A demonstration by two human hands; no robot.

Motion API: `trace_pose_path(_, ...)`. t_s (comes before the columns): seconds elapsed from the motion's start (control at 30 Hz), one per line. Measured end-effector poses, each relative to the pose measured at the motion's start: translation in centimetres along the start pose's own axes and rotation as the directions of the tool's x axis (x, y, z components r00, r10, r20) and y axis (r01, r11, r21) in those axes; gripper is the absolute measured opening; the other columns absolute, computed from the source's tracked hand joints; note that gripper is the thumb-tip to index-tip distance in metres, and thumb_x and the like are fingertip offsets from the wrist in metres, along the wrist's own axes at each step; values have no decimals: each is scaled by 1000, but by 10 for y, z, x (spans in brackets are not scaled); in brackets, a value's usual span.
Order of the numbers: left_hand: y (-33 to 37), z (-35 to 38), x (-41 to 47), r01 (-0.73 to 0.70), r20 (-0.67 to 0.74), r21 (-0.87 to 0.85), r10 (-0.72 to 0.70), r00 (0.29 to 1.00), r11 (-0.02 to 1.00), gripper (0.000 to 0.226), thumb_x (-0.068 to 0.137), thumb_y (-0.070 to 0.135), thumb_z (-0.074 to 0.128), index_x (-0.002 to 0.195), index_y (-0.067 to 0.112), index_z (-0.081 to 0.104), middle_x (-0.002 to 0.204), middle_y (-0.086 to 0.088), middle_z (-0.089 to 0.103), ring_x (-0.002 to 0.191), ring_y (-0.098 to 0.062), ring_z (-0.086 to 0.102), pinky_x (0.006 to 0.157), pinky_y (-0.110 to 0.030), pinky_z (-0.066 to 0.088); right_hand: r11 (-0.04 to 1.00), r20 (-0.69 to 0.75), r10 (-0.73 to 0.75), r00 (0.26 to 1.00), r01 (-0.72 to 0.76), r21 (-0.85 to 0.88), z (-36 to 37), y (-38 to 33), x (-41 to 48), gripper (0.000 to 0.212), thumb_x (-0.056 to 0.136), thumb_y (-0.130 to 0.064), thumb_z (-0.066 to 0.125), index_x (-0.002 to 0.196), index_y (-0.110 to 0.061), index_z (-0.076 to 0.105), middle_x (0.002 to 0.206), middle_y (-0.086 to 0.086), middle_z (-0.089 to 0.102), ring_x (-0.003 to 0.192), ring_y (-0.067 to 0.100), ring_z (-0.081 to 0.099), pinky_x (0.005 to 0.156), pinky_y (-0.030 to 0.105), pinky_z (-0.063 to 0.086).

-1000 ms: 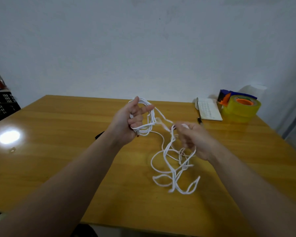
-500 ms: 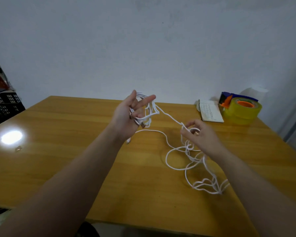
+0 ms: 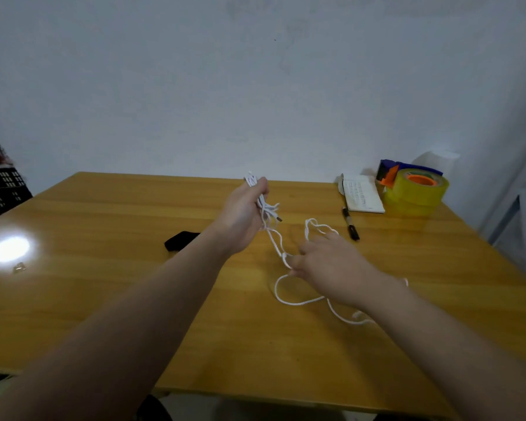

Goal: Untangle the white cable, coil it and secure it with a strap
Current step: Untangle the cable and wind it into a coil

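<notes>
My left hand [image 3: 244, 214] is raised above the wooden table [image 3: 104, 268], shut on a bundle of loops of the white cable [image 3: 278, 249]. A plug end hangs just right of that fist. One strand runs down and right to my right hand [image 3: 325, 265], which lies low over the table with its fingers pinching the cable near a small knot. More loose loops lie on the table around and under the right hand. A black strap [image 3: 179, 240] lies on the table, partly hidden behind my left forearm.
At the table's far right stand a yellow tape roll in a blue and orange dispenser [image 3: 413, 189], a small white notebook [image 3: 362, 197] and a black pen [image 3: 350, 227]. A black crate [image 3: 0, 189] sits off the left edge. A small metal object [image 3: 19, 268] lies at the left.
My left hand closed from spread fingers into a fist on the bundle. My right hand dropped to the table and the hanging loops now lie flat, more spread out.
</notes>
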State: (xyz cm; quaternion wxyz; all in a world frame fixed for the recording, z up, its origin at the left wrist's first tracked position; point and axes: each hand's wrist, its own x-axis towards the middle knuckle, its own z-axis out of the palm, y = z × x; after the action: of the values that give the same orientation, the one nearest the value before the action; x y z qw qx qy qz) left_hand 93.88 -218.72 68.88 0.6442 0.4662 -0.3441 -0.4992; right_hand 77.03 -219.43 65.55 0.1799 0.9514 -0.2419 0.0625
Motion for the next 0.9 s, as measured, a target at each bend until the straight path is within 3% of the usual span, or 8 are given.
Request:
trace_pose_path(0.1, -7, 1, -1, -7, 33, 95, 4, 999, 995, 17, 101, 20, 40, 88, 16, 51, 113, -6, 51, 94, -11, 52, 84, -36, 43, 999, -184, -3, 983, -3, -34, -4, 6, 2, 18, 73, -33, 57, 84, -29, 71, 68, -4, 57, 66, 19, 59, 59, 29, 34)
trace_pose_path(0.2, -9, 3, -5, -12, 124, 127, -4, 992, 992, 21, 102, 22, 35, 89, 13, 48, 129, -16, 56, 126, -22, 49, 106, -45, 38, 995, -266, 69, 962, -47, 86, -11, 17, -1, 23, 82, -33, 46, 84, -27, 68, 69, -5, 55, 66, 20, 54, 63, 30, 24)
trace_pose_path(0.37, -13, 8, -16, -53, 246, 324, -30, 969, 945, 25, 103, 25, 33, 91, 11, 49, 82, -4, 71, 84, -11, 69, 81, -36, 48, 900, -327, 227, 917, -69, 431, -18, 25, -4, 8, 90, -36, 54, 93, -34, 62, 80, -16, 63, 70, 12, 45, 66, 32, 35)
trace_pose_path(0.47, -13, 13, -21, -129, 212, 574, 5, 977, 808, 26, 103, 27, 34, 84, 14, 46, 85, -7, 65, 83, -5, 67, 74, -24, 47, 892, -385, 263, 885, -71, 446, -20, 25, -3, 22, 89, -41, 47, 87, -29, 66, 73, -19, 53, 69, 11, 41, 64, 25, 30)
trace_pose_path(0.63, -17, -1, -7, -127, 122, 803, 48, 991, 582, 27, 103, 30, 29, 105, 11, 48, 122, -18, 60, 116, -30, 57, 101, -46, 43, 852, -353, 407, 843, -211, 480, -18, 32, -11, 19, 89, -31, 57, 82, -17, 68, 75, -5, 63, 75, 18, 53, 72, 32, 32)
trace_pose_path(0.73, -20, -5, -5, -97, 107, 740, 26, 994, 666, 30, 103, 31, 29, 117, 11, 47, 130, -7, 57, 120, -21, 52, 97, -34, 40, 743, -255, 553, 793, -330, 582, -13, 34, -13, 22, 92, -28, 55, 82, -14, 69, 73, -6, 59, 77, 19, 56, 72, 32, 36)
trace_pose_path(0.83, -22, -12, -4, -44, 71, 592, 3, 997, 805, 22, 102, 34, 32, 106, 23, 51, 135, -2, 55, 127, -17, 46, 101, -35, 36, 723, -87, 524, 847, -388, 572, -9, 38, -14, 21, 94, -24, 53, 89, -15, 71, 75, -7, 57, 84, 21, 58, 70, 29, 37)
trace_pose_path(0.9, -21, -17, -3, -27, 46, 490, 5, 999, 871, 36, 102, 33, 32, 126, 12, 49, 137, -2, 54, 131, -16, 43, 107, -35, 32, 674, 55, 476, 878, -404, 618, -10, 37, -15, 21, 96, -20, 50, 105, -22, 69, 76, -8, 59, 79, 17, 60, 63, 25, 39)
